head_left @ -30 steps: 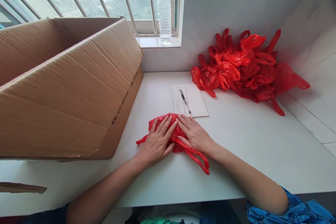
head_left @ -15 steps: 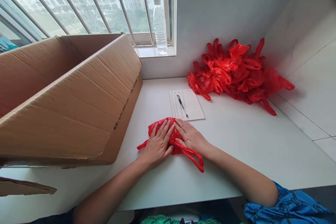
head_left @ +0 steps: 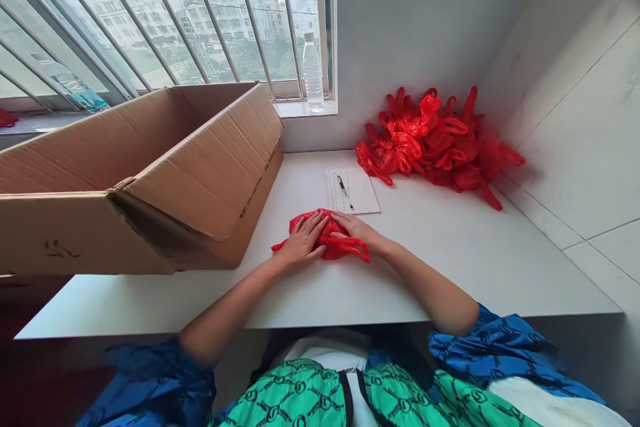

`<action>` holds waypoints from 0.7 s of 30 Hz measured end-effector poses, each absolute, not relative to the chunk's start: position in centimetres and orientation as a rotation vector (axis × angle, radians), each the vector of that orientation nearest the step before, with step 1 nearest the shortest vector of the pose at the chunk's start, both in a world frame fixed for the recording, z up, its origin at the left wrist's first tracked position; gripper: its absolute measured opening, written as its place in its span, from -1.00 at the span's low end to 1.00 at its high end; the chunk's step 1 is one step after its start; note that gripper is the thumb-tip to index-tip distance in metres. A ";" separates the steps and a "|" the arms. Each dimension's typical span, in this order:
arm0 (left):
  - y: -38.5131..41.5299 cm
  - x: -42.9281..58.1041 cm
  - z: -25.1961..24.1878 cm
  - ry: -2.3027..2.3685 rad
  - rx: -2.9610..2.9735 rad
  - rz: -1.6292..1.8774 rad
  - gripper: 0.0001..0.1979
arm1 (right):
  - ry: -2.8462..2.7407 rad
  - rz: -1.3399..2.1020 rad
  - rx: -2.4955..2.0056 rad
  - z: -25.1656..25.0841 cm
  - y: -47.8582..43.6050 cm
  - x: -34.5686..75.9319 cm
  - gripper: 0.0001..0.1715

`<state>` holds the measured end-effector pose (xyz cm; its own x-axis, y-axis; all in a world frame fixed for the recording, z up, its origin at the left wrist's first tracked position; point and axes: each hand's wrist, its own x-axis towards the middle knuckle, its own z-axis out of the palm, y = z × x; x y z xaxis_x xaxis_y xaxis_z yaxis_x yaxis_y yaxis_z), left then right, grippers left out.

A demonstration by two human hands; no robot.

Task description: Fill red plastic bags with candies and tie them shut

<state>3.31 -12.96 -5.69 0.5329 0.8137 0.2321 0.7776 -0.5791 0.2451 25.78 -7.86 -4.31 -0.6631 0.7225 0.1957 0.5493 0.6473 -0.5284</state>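
I'm pressing a crumpled red plastic carrier bag (head_left: 333, 245) down on the white counter (head_left: 440, 273), straight ahead at 12 o'clock; I judge this the flattening step. My left hand (head_left: 303, 243) and right hand (head_left: 356, 229) are both open, palms down, fingers spread on the bag, neither clenched nor grasping. A handle loop (head_left: 356, 251) trails toward 4 o'clock. Just beyond, at 12, lies a sheet of paper (head_left: 361, 197) with a pen (head_left: 345, 191) on it. A heap of red bags (head_left: 425, 147) sits at 1 o'clock, an open cardboard box (head_left: 200, 173) at 10. The next move calls for folding that loop in.
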 end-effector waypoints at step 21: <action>-16.2 3.4 2.8 1.458 2.963 0.474 -0.87 | -2.199 0.491 -1.078 -1.4 -7.3 28.4 -0.71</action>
<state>3.39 -16.21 2.84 0.5817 0.7413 0.3348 0.7964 -0.6029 -0.0489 28.36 -7.25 -1.40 -0.4647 0.8018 0.3757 0.5659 0.5953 -0.5705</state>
